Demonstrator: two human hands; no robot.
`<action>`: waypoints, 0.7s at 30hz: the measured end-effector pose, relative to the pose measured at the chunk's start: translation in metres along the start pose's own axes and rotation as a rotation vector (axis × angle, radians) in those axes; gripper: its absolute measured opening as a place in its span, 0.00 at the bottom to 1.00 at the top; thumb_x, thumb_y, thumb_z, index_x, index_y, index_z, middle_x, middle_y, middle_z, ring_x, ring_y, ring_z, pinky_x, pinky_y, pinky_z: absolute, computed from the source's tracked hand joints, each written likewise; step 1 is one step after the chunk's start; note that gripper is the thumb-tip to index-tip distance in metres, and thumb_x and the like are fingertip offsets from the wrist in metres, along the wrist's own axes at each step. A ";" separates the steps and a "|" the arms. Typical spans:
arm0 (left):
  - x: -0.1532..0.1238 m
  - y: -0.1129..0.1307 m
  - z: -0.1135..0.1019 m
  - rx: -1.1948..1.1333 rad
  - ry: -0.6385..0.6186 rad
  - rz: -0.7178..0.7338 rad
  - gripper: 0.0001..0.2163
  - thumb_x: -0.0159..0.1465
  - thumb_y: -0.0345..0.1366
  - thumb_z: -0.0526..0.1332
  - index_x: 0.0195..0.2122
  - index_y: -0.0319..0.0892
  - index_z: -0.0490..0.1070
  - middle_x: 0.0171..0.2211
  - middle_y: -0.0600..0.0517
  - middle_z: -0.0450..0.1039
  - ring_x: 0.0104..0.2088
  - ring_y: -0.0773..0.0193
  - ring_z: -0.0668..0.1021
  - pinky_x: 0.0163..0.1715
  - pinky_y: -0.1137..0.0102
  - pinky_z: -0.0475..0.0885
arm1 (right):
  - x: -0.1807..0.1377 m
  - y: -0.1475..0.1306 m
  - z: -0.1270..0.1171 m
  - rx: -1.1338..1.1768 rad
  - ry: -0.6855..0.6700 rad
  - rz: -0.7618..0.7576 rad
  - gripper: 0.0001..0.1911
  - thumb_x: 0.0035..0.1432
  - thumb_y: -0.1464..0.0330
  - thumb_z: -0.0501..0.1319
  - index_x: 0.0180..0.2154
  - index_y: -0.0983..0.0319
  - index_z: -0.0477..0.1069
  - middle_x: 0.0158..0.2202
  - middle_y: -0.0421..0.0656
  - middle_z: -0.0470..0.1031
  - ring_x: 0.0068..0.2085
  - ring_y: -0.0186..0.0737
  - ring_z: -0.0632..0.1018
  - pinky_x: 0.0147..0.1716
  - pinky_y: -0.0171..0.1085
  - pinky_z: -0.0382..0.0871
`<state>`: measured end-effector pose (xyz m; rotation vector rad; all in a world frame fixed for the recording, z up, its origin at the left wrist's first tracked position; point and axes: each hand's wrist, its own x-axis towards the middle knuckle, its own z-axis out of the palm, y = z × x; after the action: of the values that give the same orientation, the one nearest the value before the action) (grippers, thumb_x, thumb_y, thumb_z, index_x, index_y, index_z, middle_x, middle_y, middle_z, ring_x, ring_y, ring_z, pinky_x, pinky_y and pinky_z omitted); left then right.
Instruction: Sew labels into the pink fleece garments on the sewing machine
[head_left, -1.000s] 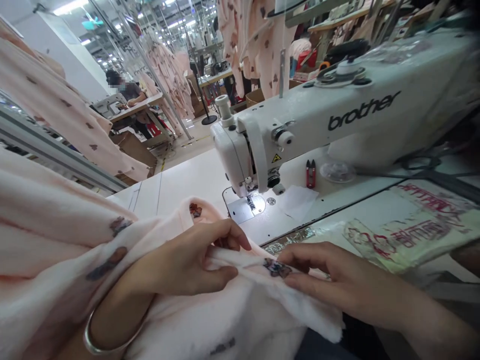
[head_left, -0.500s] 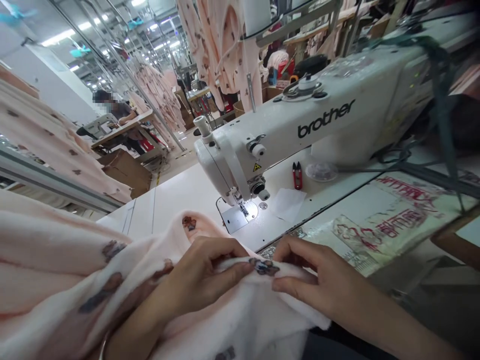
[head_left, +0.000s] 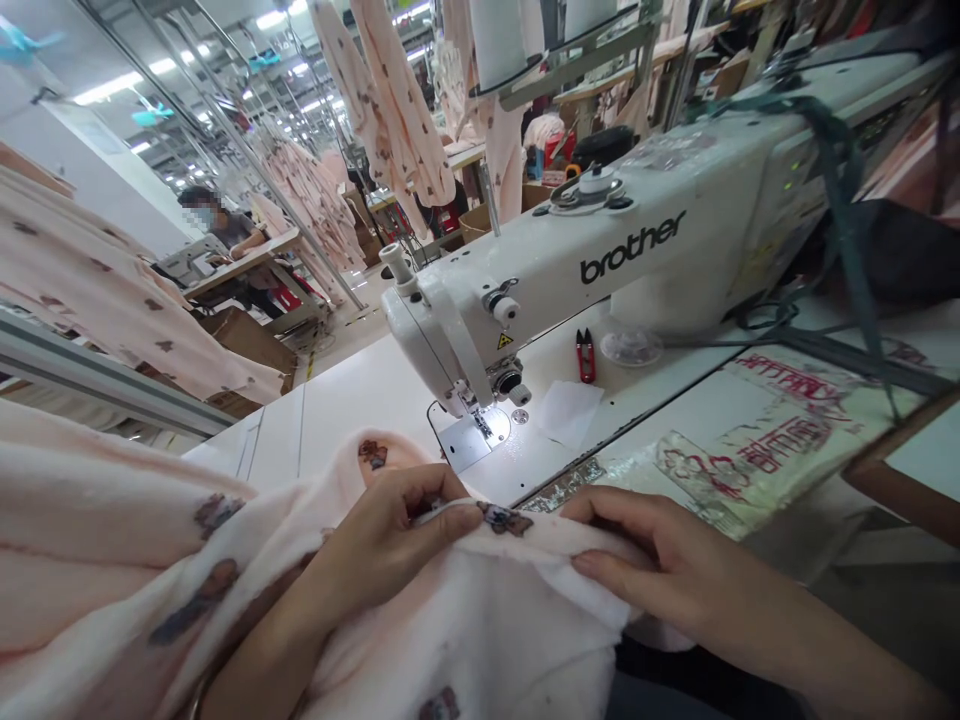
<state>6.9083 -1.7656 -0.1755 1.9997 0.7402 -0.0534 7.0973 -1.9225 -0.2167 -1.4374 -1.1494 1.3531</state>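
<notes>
A soft, pale pink fleece fabric printed with small bears spreads across the lower left and middle, draped over the table's near edge. My left hand pinches its folded edge between thumb and fingers, beside a printed bear. Farther right along the same edge, my right hand grips the cloth between thumb and forefinger; some of its fingers are hidden under the fold. Just beyond my hands stands a white sewing machine, its needle area lit and with no cloth under the presser foot.
Red thread snips, a white paper piece and a clear round case lie beside the machine. Pink printed fabric hangs at left. A co-worker sits at another machine. Thread cones stand behind.
My right hand has slid right along the fabric edge, farther from my left hand, and the cloth's right corner now hangs differently. The view has shifted slightly.
</notes>
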 end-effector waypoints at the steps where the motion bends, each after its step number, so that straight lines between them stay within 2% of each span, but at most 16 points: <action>1: 0.000 -0.001 0.000 0.004 -0.001 0.005 0.17 0.63 0.48 0.56 0.29 0.37 0.69 0.23 0.55 0.62 0.26 0.70 0.65 0.23 0.75 0.56 | -0.001 0.000 0.000 0.002 0.014 0.000 0.06 0.58 0.66 0.57 0.35 0.61 0.70 0.31 0.38 0.69 0.33 0.34 0.69 0.30 0.30 0.62; 5: 0.000 -0.002 -0.002 0.031 0.007 0.018 0.17 0.66 0.48 0.52 0.33 0.38 0.69 0.26 0.54 0.64 0.28 0.69 0.66 0.26 0.74 0.58 | -0.003 0.000 -0.003 0.035 0.043 -0.028 0.06 0.57 0.69 0.57 0.37 0.61 0.71 0.33 0.39 0.71 0.35 0.35 0.72 0.32 0.30 0.65; 9: -0.001 0.000 -0.004 0.082 -0.017 0.048 0.16 0.67 0.46 0.50 0.35 0.40 0.70 0.28 0.54 0.66 0.30 0.68 0.68 0.29 0.74 0.60 | -0.006 0.000 -0.010 0.048 0.013 -0.018 0.11 0.58 0.69 0.57 0.44 0.60 0.71 0.40 0.40 0.74 0.42 0.38 0.74 0.39 0.32 0.67; 12: -0.002 0.002 -0.007 0.092 -0.044 0.071 0.16 0.68 0.45 0.49 0.36 0.41 0.70 0.30 0.54 0.69 0.32 0.67 0.70 0.32 0.73 0.63 | -0.010 0.002 -0.015 0.059 0.011 -0.001 0.14 0.58 0.67 0.58 0.47 0.59 0.71 0.43 0.41 0.75 0.45 0.40 0.74 0.42 0.35 0.68; 17: -0.005 0.009 -0.013 0.142 0.004 0.051 0.16 0.69 0.41 0.46 0.40 0.42 0.73 0.36 0.53 0.73 0.40 0.65 0.72 0.42 0.73 0.64 | -0.014 0.013 -0.021 0.021 0.020 0.023 0.14 0.59 0.61 0.59 0.46 0.56 0.72 0.43 0.40 0.75 0.45 0.42 0.75 0.43 0.36 0.69; 21: -0.009 0.010 -0.016 0.111 -0.118 0.102 0.15 0.69 0.36 0.46 0.41 0.41 0.72 0.41 0.52 0.74 0.43 0.66 0.73 0.46 0.73 0.63 | -0.013 0.023 -0.023 0.033 -0.007 0.044 0.16 0.57 0.57 0.60 0.46 0.55 0.72 0.44 0.42 0.75 0.47 0.46 0.74 0.46 0.41 0.69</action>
<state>6.9018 -1.7611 -0.1563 2.1177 0.5695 -0.1539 7.1219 -1.9399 -0.2348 -1.4433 -1.1008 1.4024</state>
